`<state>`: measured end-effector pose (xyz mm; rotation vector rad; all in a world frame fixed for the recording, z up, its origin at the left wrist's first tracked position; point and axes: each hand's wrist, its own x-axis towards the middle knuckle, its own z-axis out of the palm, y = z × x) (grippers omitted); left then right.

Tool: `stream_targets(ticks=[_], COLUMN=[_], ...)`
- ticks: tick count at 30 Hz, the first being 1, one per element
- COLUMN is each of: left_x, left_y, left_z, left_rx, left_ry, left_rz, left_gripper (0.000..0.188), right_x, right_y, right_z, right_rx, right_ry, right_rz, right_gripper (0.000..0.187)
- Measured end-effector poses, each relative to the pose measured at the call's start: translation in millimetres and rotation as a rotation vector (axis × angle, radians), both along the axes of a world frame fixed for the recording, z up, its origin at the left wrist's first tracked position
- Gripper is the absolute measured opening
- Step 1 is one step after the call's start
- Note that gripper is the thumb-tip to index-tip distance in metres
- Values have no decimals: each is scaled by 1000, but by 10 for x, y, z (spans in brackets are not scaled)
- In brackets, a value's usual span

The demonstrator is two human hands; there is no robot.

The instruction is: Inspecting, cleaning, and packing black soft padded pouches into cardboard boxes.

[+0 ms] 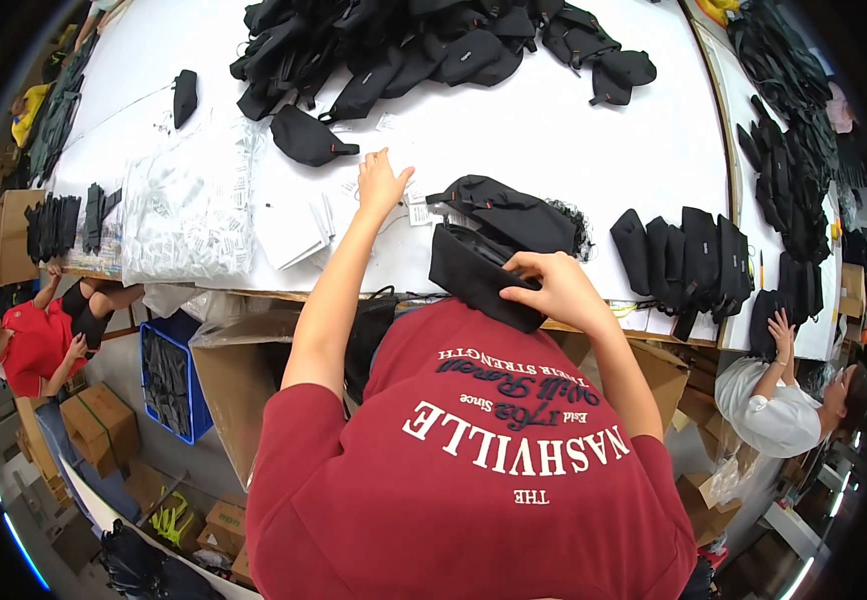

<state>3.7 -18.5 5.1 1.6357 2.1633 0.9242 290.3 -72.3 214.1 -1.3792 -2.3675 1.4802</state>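
Note:
My left hand (384, 185) is stretched out over the white table, fingers apart, holding nothing. Just beyond its fingertips lies a black waist bag (309, 138), and small white tags are scattered nearby. At the table's near edge my right hand (554, 288) grips the right side of a black pouch (469, 268), thumb and fingers closed on the fabric. That pouch is tilted against my body, its upper opening partly showing. Right behind it another black waist bag (519, 215) lies on the table, with a white tag (420, 212) by its left end and thin black loops (576, 225) at its right.
A large heap of black bags (394, 50) covers the far table. To my left are a clear plastic bag of white labels (189, 210) and white cards (294, 235). Several black pouches (689, 255) stand in a row on the right. Co-workers sit at both sides.

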Motion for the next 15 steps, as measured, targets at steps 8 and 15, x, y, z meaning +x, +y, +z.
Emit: stream_targets(ticks=[8,15], left_x=[-74,-237], left_y=[161,160], left_z=[66,-64], left_rx=[-72,74], left_ry=[7,215], left_rz=[-89,-172], left_gripper=[29,30], right_x=[11,-27], right_y=[1,-23], right_z=[-16,-39], right_rx=[156,490], right_ry=[-78,-72], right_rz=[-115,4], right_gripper=[26,14])
